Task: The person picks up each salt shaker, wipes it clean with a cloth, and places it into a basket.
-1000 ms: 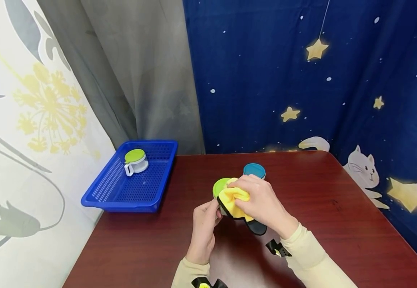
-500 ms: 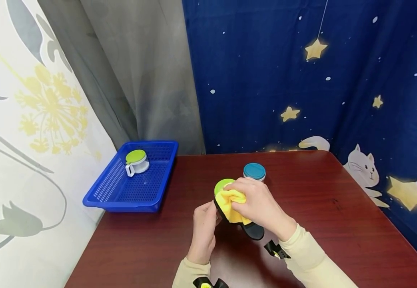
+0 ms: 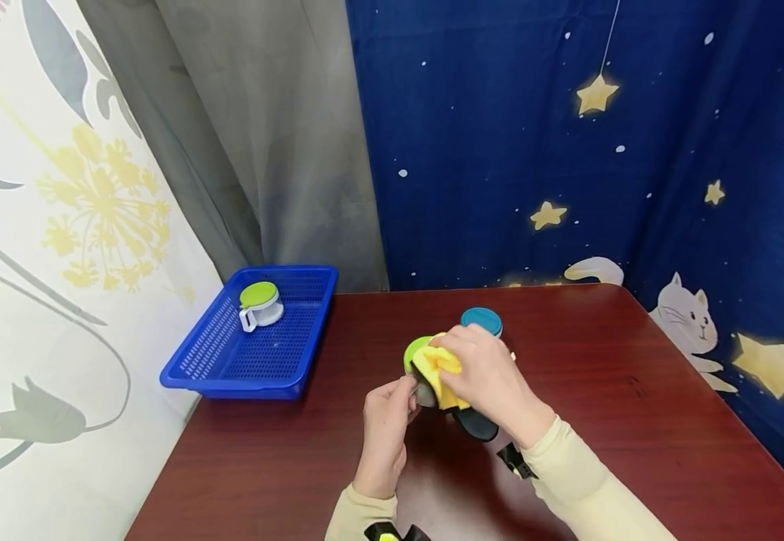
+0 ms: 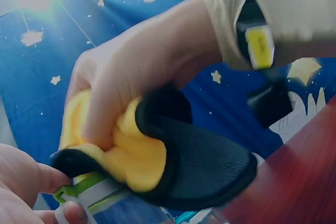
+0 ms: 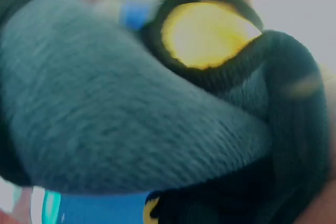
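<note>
Two bare hands are meeting near the centre of the head view, slightly below the middle. The left hand (image 3: 385, 432) is pinching the handle side of a green-lidded jar (image 3: 416, 352) between thumb and fingers. The right hand (image 3: 489, 376) is clamping its fingers on one yellow cloth (image 3: 447, 364) with a dark reverse, which is lying over the jar's lid and side.

Three lidded jars are showing in all: the one in hand, one blue-lidded jar (image 3: 482, 321) standing just behind the right hand, and a second green-topped jar (image 3: 261, 306) sitting in the single blue basket (image 3: 232, 393) at left of the frame. One dark red table (image 3: 635, 376) is supporting the basket.

The cloth and right hand are covering much of the held jar, so whether it is touching the table is impossible to tell. The right hand is hiding the blue-lidded jar's lower body. The lower left edge is cutting off the left hand in the left wrist view, while blurred cloth is filling most of the right wrist view.
</note>
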The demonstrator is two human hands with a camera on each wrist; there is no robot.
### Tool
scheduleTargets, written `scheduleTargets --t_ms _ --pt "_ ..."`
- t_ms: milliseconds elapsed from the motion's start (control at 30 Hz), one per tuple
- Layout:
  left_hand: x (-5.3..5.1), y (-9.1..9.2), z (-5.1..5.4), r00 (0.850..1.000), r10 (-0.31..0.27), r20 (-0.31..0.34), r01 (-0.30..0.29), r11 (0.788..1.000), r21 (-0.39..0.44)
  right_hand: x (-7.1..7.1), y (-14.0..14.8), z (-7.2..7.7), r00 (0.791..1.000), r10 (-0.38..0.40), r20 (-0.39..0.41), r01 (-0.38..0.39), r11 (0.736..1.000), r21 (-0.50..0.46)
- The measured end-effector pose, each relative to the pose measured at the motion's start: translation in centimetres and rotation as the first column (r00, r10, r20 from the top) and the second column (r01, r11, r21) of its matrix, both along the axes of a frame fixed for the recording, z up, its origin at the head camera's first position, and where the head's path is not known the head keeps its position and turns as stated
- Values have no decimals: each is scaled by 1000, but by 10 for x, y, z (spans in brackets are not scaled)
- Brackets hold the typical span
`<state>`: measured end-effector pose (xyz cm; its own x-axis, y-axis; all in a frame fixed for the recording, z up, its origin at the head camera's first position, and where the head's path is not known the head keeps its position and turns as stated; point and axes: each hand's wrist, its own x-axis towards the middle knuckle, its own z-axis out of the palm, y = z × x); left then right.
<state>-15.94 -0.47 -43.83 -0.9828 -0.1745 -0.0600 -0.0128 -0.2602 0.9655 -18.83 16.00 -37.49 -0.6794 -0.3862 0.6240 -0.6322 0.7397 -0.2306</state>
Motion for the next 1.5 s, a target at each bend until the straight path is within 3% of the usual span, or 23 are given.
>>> scheduleTargets --t_ms 167,433,700,900,1033,1167,1300,1500 --pt "2 1 2 1000 -18 6 18 1000 8 -15 10 -1 992 -118 -40 117 993 -19" --pt "4 1 1 1000 -15 22 15 1000 1 -18 13 -7 993 -117 -29 117 993 -11" --pt "3 0 4 999 -36 3 36 999 23 -25 25 -6 977 -170 -125 170 985 -6" --pt "4 1 5 999 -33 -9 34 999 27 -21 20 -7 988 -91 -123 92 996 1" --pt "4 2 4 1000 -23 -18 24 1000 13 -21 21 -4 982 -51 -180 59 997 40" --pt "6 1 6 1000 -24 -17 24 1000 13 -30 36 1 953 -145 -264 155 988 17" --pt "7 0 6 1000 -28 -11 28 1000 12 -38 50 0 933 -241 -267 248 969 -11" --pt "9 2 9 999 -43 -31 43 999 3 -35 42 -11 960 -178 -214 186 982 17"
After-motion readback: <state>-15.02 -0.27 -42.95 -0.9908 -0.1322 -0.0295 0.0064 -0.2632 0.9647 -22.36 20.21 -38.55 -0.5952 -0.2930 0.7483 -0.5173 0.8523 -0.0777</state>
